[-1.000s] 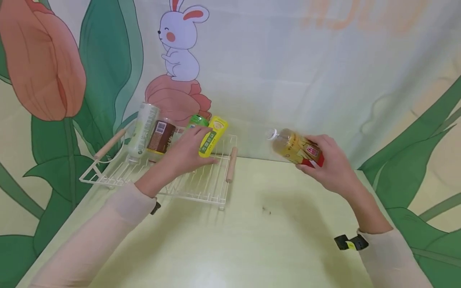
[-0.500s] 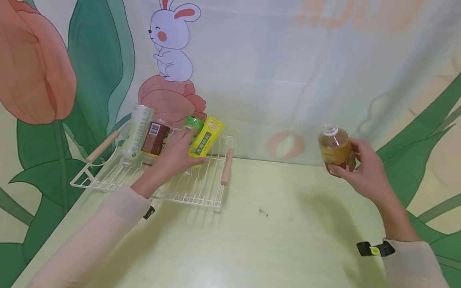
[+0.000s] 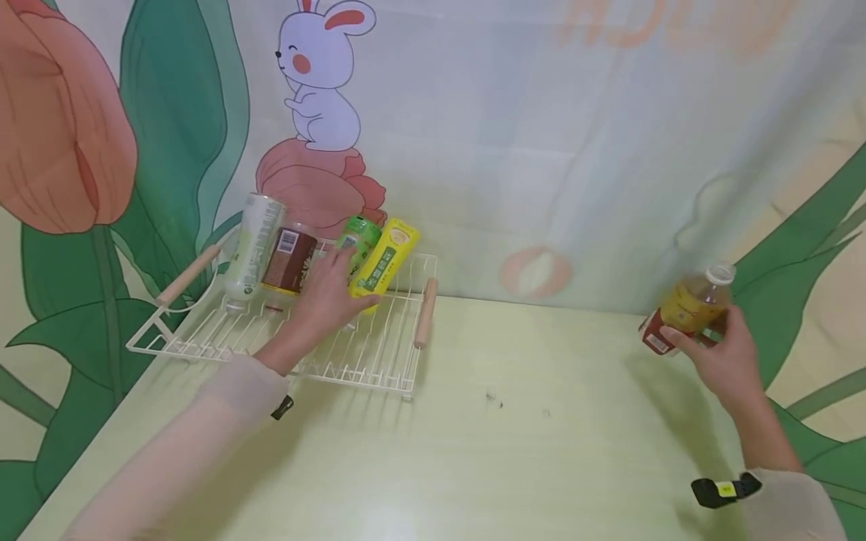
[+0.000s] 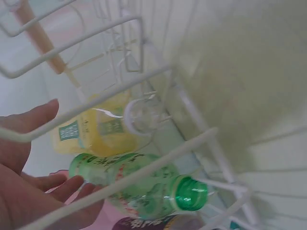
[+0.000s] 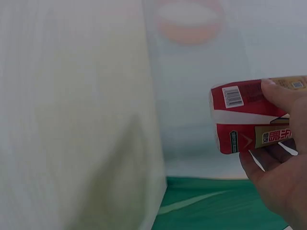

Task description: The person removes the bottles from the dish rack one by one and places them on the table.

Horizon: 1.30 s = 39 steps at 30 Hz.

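Note:
At the far right of the head view my right hand (image 3: 731,364) grips a plastic drink bottle (image 3: 691,304) with a white cap and a yellow and red label. It tilts above the table, its base (image 5: 230,115) seen in the right wrist view. My left hand (image 3: 326,291) is over the white wire rack (image 3: 352,376), fingertips at a green bottle (image 4: 139,184) and thumb spread apart. A yellow bottle (image 3: 384,259) leans right beside the green one. Left of the hand lean a brown-labelled bottle (image 3: 289,259) and a pale green-white bottle (image 3: 255,244).
The rack has wooden handles, the right one (image 3: 426,314) near mid-table. Behind the pale green table (image 3: 528,436) hangs a printed curtain (image 3: 507,150). A few small dark marks (image 3: 494,400) lie on the tabletop.
My right hand has carried the drink bottle rightward and turned it from lying sideways to cap up. The left hand has shifted off the yellow bottle towards the green one.

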Available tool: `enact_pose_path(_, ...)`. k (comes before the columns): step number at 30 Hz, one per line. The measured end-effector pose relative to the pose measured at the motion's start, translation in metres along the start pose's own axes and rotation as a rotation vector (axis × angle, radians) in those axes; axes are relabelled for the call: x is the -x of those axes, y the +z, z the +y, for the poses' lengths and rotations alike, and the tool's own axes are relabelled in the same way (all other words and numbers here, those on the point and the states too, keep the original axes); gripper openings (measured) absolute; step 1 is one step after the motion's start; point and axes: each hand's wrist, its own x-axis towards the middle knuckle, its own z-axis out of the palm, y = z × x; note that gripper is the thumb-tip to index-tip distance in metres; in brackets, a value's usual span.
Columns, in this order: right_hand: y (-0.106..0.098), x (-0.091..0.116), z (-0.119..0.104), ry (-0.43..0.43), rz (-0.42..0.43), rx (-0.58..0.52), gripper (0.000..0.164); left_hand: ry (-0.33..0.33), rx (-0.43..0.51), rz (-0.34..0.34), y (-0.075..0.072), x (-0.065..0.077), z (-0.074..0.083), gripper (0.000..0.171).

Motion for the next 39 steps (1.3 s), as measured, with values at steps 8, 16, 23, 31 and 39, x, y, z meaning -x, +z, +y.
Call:
enact_pose_path(8, -0.004, 0.007, 0.041, 0.090, 0.041, 0.020, 0.091, 0.007, 0.007, 0.039, 0.012, -0.005, -0.003, 0.096)
enact_pose_path(16, -0.006, 0.014, 0.065, 0.157, 0.039, 0.065, 0.097, 0.024, 0.001, 0.029, 0.018, -0.002, 0.004, 0.095)
enact_pose_path(23, -0.005, 0.017, 0.078, 0.196, 0.035, 0.063, 0.099, -0.005, -0.038, 0.002, 0.025, 0.000, 0.000, 0.091)
enact_pose_path(31, -0.002, 0.022, 0.096, 0.186, 0.039, 0.088, 0.097, -0.023, -0.051, -0.024, 0.031, 0.000, -0.001, 0.088)
enact_pose_path(39, 0.004, 0.021, 0.105, 0.169, 0.039, 0.133, 0.098, 0.002, -0.044, 0.000, 0.035, 0.001, -0.004, 0.080)
